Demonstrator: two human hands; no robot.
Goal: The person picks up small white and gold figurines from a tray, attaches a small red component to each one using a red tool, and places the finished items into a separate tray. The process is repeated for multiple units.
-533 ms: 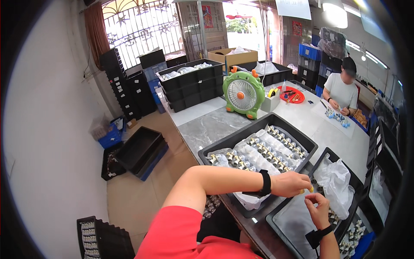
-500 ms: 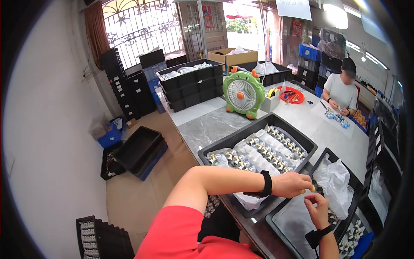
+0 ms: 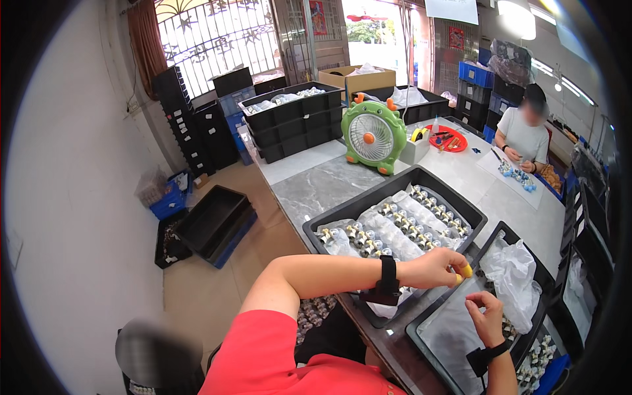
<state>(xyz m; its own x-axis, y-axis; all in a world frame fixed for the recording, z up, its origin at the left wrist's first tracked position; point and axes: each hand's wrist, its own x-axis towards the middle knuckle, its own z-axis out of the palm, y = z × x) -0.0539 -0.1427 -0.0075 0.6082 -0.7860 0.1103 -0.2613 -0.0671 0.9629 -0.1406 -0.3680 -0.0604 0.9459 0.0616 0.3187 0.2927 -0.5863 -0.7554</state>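
My left hand (image 3: pixel 436 268) reaches across above the right edge of a black tray (image 3: pixel 318 237). Yellow covers sit on its thumb and a fingertip. These tips are a little apart, and I see nothing between them. Small metal-and-clear parts (image 3: pixel 411 232) stand in rows in that tray, with white wrapping (image 3: pixel 394 238) between the rows. Below and right of it, my right hand (image 3: pixel 488 320) is closed in a pinch above a second black tray (image 3: pixel 503 230); whatever it holds is too small to make out. A crumpled white plastic bag (image 3: pixel 512 271) and a grey sheet (image 3: pixel 449 327) lie at this second tray.
A green animal-shaped fan (image 3: pixel 372 139) stands behind the trays, beside stacked black bins (image 3: pixel 289 135). Across the table, a person (image 3: pixel 523 135) handles small blue parts (image 3: pixel 517 176) near a red dish (image 3: pixel 449 139). Empty trays (image 3: pixel 214 224) lie on the floor at left.
My left hand has drawn slightly up and left, away from my right hand, which has barely moved. A dark blurred shape has come in at the lower left.
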